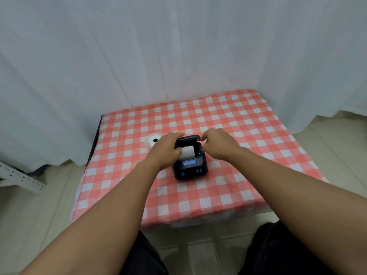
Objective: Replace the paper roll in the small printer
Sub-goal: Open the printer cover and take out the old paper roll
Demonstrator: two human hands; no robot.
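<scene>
A small black printer (pixel 191 167) with blue buttons sits mid-table, its lid (pixel 188 139) raised at the back. A white paper roll (pixel 187 151) lies in the open bay. My left hand (pixel 167 150) rests against the printer's left side, thumb on the roll and fingers reaching the lid's left end. My right hand (pixel 219 143) is at the printer's right side, fingers curled, fingertips touching the lid's right corner. A second white paper roll (pixel 154 140) stands on its end just left of the printer, partly hidden behind my left hand.
The table carries a red-and-white checked cloth (pixel 238 155). White curtains (pixel 178 56) hang behind it and to both sides. A white perforated metal rail (pixel 19 178) lies on the floor at the left. My dark-clothed knees (pixel 278 251) are below the table's near edge.
</scene>
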